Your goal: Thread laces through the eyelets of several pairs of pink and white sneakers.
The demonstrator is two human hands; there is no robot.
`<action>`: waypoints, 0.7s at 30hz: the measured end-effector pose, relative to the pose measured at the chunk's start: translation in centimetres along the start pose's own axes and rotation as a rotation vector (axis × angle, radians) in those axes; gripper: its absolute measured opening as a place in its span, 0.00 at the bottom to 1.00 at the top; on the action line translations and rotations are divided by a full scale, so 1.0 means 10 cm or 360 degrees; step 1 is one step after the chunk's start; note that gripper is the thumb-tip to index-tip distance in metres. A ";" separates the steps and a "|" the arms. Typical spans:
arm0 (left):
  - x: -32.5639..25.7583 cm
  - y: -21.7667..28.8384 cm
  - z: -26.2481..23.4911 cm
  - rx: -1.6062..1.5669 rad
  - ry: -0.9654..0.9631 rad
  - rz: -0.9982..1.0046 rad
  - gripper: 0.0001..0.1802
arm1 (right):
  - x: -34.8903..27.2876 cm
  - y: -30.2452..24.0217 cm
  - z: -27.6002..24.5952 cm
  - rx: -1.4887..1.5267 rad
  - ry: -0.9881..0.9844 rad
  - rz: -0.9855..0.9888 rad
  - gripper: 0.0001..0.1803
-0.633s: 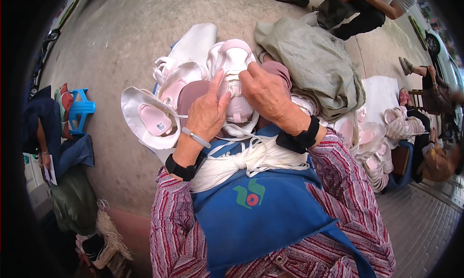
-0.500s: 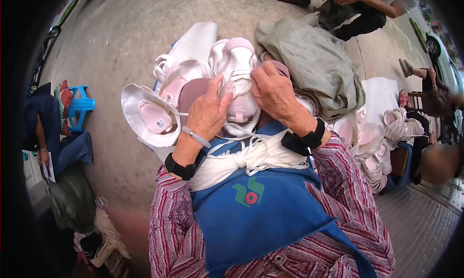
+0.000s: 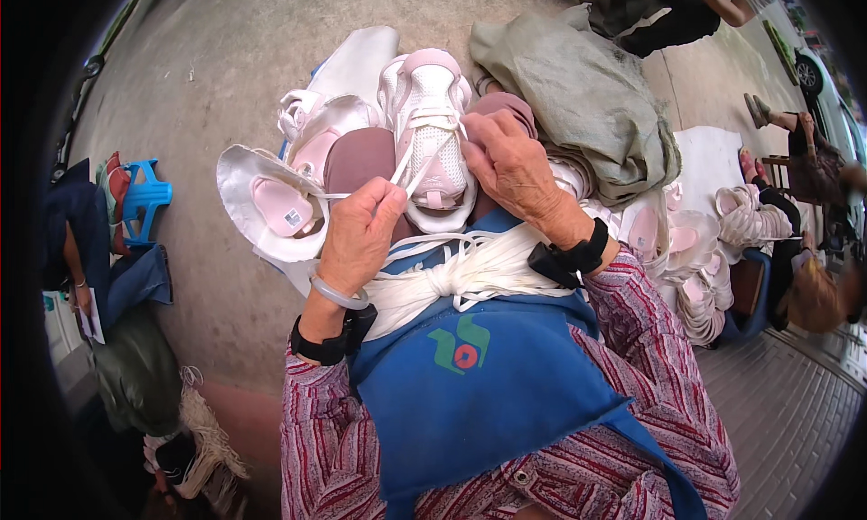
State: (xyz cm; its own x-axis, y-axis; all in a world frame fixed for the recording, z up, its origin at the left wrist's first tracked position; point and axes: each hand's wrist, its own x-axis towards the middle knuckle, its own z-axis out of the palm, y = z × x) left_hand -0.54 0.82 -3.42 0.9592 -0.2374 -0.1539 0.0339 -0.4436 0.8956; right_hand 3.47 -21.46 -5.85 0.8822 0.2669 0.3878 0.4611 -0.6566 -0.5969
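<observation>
A white and pink shoe upper point(image 3: 432, 131) stands toe-up on my knees. My left hand point(image 3: 361, 235) pinches the end of a white lace point(image 3: 408, 163) that runs up into the shoe's eyelets. My right hand point(image 3: 510, 163) rests on the shoe's right side and holds it steady. A thick bundle of white laces point(image 3: 461, 271) lies across my lap on the blue apron point(image 3: 479, 384), just under both hands.
More pink-lined shoe uppers point(image 3: 271, 204) lie on the concrete floor to the left. A grey-green sack point(image 3: 578, 95) lies to the right, with stacked white uppers point(image 3: 695, 249) beyond it. A blue plastic stool point(image 3: 144, 195) stands far left. Another person point(image 3: 686, 5) crouches at the top.
My left hand has moved down and away from the shoe, drawing the lace out. The shoe has tipped a little more upright.
</observation>
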 end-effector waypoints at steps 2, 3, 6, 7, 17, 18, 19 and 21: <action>-0.02 0.04 0.00 -0.0095 -0.0047 -0.0045 0.14 | -0.08 0.04 0.01 -0.0107 -0.0133 0.0014 0.11; -0.01 0.08 -0.01 -0.0153 -0.0093 -0.0135 0.14 | -0.10 0.11 0.02 -0.0097 -0.0164 -0.0004 0.13; -0.05 0.19 -0.05 -0.0282 -0.0206 -0.0314 0.15 | -0.12 0.11 0.00 -0.0078 -0.0201 0.0001 0.16; -0.07 0.20 -0.05 -0.0370 -0.0267 -0.0394 0.15 | -0.10 0.05 -0.02 0.0006 -0.0141 0.0037 0.14; -0.24 0.59 0.35 -0.0084 -0.0421 0.0491 0.14 | -0.14 -0.24 -0.24 0.0574 -0.0432 0.0567 0.10; -0.26 0.60 0.38 -0.0102 -0.0381 0.0490 0.14 | -0.13 -0.32 -0.26 0.0839 -0.0731 0.0920 0.13; -0.27 0.61 0.43 -0.0164 -0.0390 0.0552 0.14 | -0.17 -0.35 -0.21 0.1038 -0.0771 0.1079 0.18; -0.26 0.53 0.58 -0.0287 -0.0330 0.0689 0.13 | -0.16 -0.39 -0.17 0.1571 -0.0717 0.1316 0.19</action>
State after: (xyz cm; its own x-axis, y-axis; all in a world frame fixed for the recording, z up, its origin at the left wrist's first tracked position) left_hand -4.51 -5.90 -0.70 0.8208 -0.5409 0.1836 -0.2884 -0.1148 0.9506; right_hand 0.07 -20.48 -2.97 0.7981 0.3749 -0.4717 -0.5040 -0.0136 -0.8636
